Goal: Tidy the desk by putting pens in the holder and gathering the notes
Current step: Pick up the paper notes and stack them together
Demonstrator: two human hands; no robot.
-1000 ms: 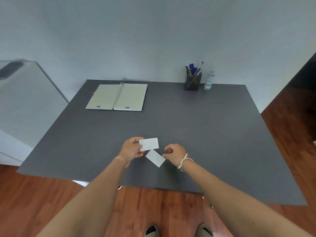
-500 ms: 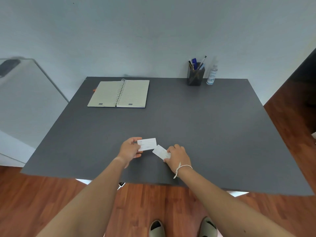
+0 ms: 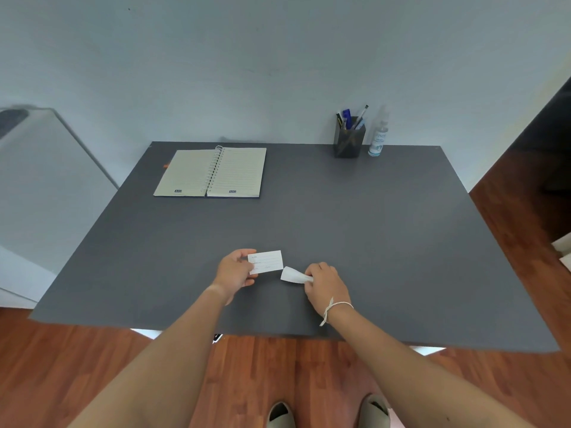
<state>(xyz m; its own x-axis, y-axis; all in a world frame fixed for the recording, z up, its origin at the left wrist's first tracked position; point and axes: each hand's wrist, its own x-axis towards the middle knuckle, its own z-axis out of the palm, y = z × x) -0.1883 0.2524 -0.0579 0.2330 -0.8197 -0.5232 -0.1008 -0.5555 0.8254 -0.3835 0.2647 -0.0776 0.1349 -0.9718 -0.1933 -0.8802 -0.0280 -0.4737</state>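
Observation:
My left hand (image 3: 235, 271) pinches a white lined note card (image 3: 267, 261) by its left edge, just above the grey desk (image 3: 370, 242). My right hand (image 3: 324, 284) grips a second white note (image 3: 292, 274) by its right end; the paper curls upward and its free corner points toward the first card. The two notes sit close together, a small gap between them. At the desk's far edge stands a dark pen holder (image 3: 348, 142) with several pens (image 3: 352, 118) in it.
An open spiral notebook (image 3: 213, 173) lies at the far left of the desk. A small spray bottle (image 3: 378, 139) stands right of the pen holder. A pale cabinet (image 3: 40, 186) sits left of the desk; wooden floor lies below and to the right.
My right hand came down onto the second note on the desk, gripped it and lifted it, so it now curls. The left hand kept hold of its card.

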